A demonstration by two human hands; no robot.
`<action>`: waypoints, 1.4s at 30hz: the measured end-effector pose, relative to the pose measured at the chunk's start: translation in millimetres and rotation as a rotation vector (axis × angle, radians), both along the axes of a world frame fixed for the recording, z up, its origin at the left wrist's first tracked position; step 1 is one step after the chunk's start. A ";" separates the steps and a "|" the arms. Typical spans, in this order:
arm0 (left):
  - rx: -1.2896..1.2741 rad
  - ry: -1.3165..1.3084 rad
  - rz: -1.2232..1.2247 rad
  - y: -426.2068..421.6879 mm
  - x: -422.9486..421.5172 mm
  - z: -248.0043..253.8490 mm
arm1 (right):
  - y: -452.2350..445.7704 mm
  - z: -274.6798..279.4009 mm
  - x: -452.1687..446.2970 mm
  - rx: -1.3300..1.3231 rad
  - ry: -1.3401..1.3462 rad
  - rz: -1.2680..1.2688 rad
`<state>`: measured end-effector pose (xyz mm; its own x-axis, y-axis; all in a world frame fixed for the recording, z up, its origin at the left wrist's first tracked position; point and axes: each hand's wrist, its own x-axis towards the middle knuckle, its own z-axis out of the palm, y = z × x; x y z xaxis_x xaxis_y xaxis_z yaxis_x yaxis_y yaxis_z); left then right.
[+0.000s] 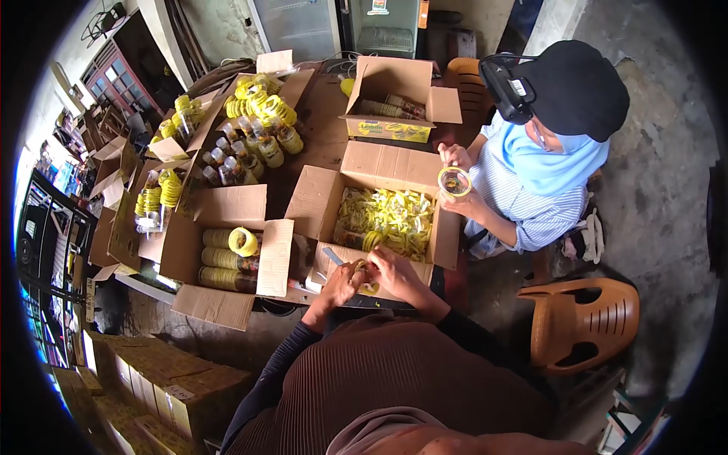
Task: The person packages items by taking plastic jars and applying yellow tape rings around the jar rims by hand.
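Brown ribbed top (409, 371) nearest the lens, dark sleeves running out to both hands at the counter (324, 125) edge. Yellow-rimmed cup (369, 289) sits between the hands, just in front of the open carton (303, 201) of loose yellow strips (390, 216). Left hand (343, 283) is curled round the cup's side. Right hand (400, 275) has its fingers bunched at the top; can't tell if they pinch it or only touch. Most of the cup is hidden by fingers.

Handling, my read: light, thin-walled plastic, flexes if squeezed, smooth enough to slip. Grip low on the wall or just under the rim, light pressure; a hard squeeze could dent it.

Counter: brown top, looks flat and rigid, crowded. Grey flat strip, maybe a blade or ruler (332, 256), lies just left of the strips carton; mind the edge. Left carton (220, 201) has stacked cups (218, 258) lying on their sides, a yellow roll (243, 241) on top. More yellow-rimmed stacks (262, 102) at the back left.

Room: co-worker in black cap (572, 87) at the right corner, both hands on a clear cup (454, 182) with dark contents. Orange plastic chair (542, 334) on the concrete floor (667, 205), closed cartons (171, 379) low left, glass-door fridge (296, 30) behind.
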<state>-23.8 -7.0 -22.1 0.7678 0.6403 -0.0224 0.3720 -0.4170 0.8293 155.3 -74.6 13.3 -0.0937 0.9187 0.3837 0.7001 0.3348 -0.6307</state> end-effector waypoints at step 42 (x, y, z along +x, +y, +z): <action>0.422 -0.138 0.153 20.7 -9.2 22.6 | 36.4 -36.8 18.7 -0.559 0.842 0.073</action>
<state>-33.1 13.7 0.5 0.6413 0.6775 0.3603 0.3534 -0.6776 0.6450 174.1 -38.2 -23.5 -0.0536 0.9898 -0.1322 -0.0549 -0.1351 -0.9893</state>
